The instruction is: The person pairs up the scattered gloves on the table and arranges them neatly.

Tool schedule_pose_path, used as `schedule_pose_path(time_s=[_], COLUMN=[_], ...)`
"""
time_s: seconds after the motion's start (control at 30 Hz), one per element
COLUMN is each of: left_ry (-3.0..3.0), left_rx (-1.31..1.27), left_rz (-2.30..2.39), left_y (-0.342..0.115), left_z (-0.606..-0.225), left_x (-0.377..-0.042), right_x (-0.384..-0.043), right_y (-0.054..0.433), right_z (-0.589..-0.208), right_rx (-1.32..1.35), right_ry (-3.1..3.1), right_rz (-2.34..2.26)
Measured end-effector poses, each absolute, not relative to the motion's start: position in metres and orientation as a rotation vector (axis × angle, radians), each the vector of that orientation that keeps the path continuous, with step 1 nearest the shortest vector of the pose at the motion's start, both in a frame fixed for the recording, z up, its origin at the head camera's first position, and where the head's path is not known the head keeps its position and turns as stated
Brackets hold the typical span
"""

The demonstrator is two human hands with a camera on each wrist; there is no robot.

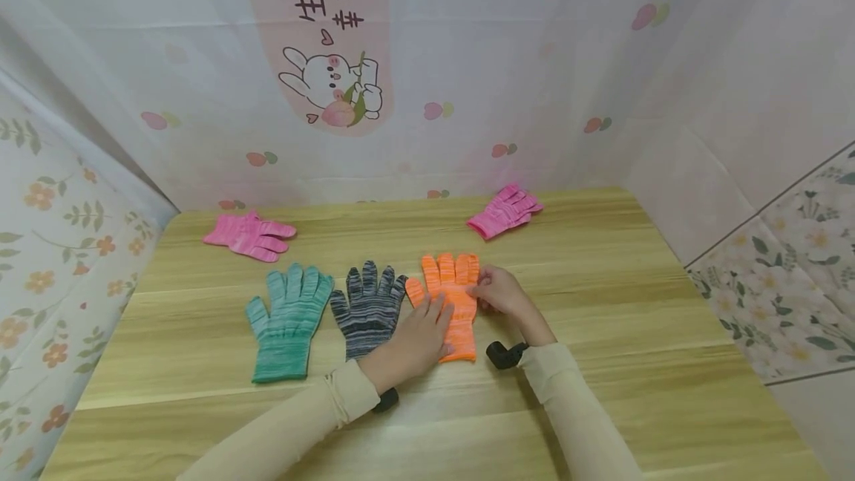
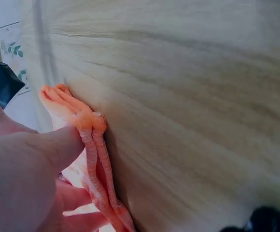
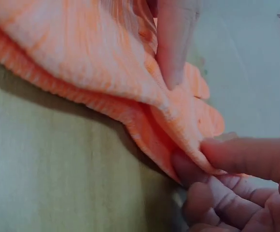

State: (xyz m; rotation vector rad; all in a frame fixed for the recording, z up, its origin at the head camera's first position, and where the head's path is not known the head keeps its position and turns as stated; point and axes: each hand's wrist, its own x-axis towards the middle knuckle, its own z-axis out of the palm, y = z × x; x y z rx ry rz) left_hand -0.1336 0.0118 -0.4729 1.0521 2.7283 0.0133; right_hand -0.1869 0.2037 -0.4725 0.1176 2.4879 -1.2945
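Note:
An orange knit glove (image 1: pixel 461 321) lies on the table with its fingers pointing away from me. My left hand (image 1: pixel 415 336) rests on it, fingers spread over the palm part; in the left wrist view the thumb (image 2: pixel 65 145) touches the glove near its layered edge. At the glove's right side my right hand (image 1: pixel 502 294) pinches the fabric. The right wrist view shows the thumb (image 3: pixel 248 155) above and a finger under a lifted fold. Just left lies a dark grey striped glove (image 1: pixel 369 314), its cuff partly hidden by my left hand.
A green glove (image 1: pixel 287 329) lies further left. Two pink gloves lie near the back edge, one pink glove (image 1: pixel 250 236) at left and another pink glove (image 1: pixel 505 212) at right. A printed curtain (image 1: pixel 534 80) hangs behind the wooden table (image 1: pixel 641 362).

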Motion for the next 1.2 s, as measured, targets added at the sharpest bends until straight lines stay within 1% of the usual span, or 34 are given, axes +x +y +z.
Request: schedule_pose_path(time_s=[0.2, 0.4, 0.5, 0.63, 0.7, 0.87, 1.0, 1.07, 1.2], left_ry=[2.717, 2.681, 2.665, 2.654, 2.657, 2.66, 2.731, 2.793, 2.838], left_rx=[1.119, 1.126, 1.118, 1.146, 1.172, 1.21, 1.224, 1.19, 1.026], left_rz=[-0.066, -0.079, -0.063, -0.068, -0.085, -0.087, -0.056, -0.057, -0.032], left_y=[0.011, 0.011, 0.012, 0.012, 0.013, 0.014, 0.011, 0.01, 0.009], left_z=[-0.469, -0.465, -0.466, -0.469, -0.471, -0.475, -0.473, -0.471, -0.468], left_x=[-0.132, -0.132, -0.133, -0.136, -0.138, -0.14, -0.136, -0.132, -0.127], right_x=[-0.195, -0.196, -0.191, -0.181, -0.176, -0.172, -0.174, -0.176, -0.177], right_y=[0.202, 0.193, 0.184, 0.17, 0.164, 0.158, 0.16, 0.161, 0.162], right_z=[-0.477, -0.469, -0.464, -0.457, -0.456, -0.461, -0.464, -0.465, -0.463], right_rx=[0.073, -0.002, -0.186, -0.521, -0.583, -0.514, -0.528, -0.54, -0.548], right_ry=[2.631, 2.823, 2.978, 3.049, 2.989, 2.845, 2.797, 2.774, 2.739], right_rz=[-1.163, -0.883, -0.692, -0.501, -0.438, -0.34, -0.41, -0.434, -0.418])
